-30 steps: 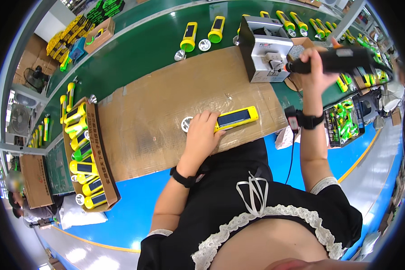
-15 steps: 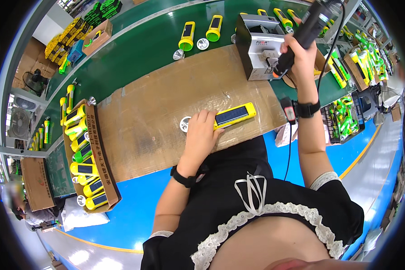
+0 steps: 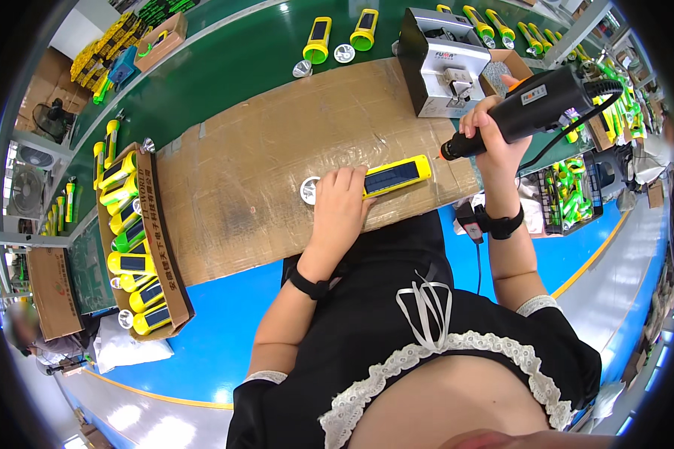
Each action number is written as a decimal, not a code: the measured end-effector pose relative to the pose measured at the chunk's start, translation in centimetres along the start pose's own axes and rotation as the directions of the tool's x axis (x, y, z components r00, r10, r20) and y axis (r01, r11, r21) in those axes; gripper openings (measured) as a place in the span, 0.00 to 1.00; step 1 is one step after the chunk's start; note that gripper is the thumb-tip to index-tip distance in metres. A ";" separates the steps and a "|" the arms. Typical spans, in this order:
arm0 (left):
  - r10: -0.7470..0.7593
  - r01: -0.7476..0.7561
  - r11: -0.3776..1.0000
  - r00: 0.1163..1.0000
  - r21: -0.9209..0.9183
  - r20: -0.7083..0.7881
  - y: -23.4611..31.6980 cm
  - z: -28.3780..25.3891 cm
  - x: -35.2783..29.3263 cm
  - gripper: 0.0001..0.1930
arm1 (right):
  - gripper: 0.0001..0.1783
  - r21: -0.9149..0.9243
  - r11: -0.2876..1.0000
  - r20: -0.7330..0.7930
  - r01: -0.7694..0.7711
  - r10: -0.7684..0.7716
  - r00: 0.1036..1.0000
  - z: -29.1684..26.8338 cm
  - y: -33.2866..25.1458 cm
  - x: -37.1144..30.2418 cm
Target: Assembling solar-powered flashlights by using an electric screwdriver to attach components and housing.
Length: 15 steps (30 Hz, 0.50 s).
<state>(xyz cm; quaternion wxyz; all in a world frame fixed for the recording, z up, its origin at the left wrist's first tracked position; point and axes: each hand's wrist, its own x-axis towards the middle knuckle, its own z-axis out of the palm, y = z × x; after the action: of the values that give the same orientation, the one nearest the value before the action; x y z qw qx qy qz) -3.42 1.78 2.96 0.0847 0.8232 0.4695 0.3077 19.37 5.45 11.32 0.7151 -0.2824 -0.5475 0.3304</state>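
A yellow flashlight [image 3: 397, 176] with a dark solar panel along its side lies on the brown cardboard sheet [image 3: 262, 135]. My left hand [image 3: 338, 206] is closed over its left part, pressing it to the cardboard. A round silver reflector head [image 3: 308, 190] shows just left of my fingers. In my right hand [image 3: 498, 146] I grip a black electric screwdriver [image 3: 535, 107], tilted with its cable trailing off to the right. Its tip stands close to the flashlight's right end; whether they touch I cannot tell.
A silver screw feeder [image 3: 445, 75] stands behind the cardboard at the right. An open carton [image 3: 174, 262] of yellow and green flashlights sits at the left. More flashlights [image 3: 317, 41] stand on the green bench [image 3: 240, 56]. A black crate [image 3: 577, 198] of green parts is at the right.
My right hand has come down from beside the screw feeder. The screwdriver has swung flatter, bringing its tip to the flashlight's right end. My left hand keeps its hold.
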 end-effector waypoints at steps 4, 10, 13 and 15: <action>-0.014 0.014 1.000 1.000 -0.011 0.016 0.1 0.0 0.0 0.26 | 0.31 0.033 0.999 -0.006 0.009 -0.009 1.000 0.2 0.9 -0.2; -0.017 0.017 1.000 0.999 -0.004 0.046 -0.1 -0.1 0.1 0.26 | 0.30 0.004 1.000 0.023 0.007 -0.007 1.000 1.1 1.2 0.1; -0.023 0.023 1.000 0.998 -0.004 0.055 0.0 -0.2 0.1 0.26 | 0.29 -0.002 1.000 0.048 0.010 -0.010 0.999 1.1 1.6 0.3; -0.027 0.028 1.000 0.998 -0.010 0.057 0.0 -0.2 0.3 0.26 | 0.30 -0.035 0.999 0.049 0.001 0.001 0.999 1.0 1.7 0.3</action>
<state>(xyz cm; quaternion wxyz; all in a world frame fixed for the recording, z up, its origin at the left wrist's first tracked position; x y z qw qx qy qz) -3.43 1.96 3.26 0.1067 0.8246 0.4767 0.2855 18.16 6.80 10.47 0.6965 -0.2867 -0.5705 0.3274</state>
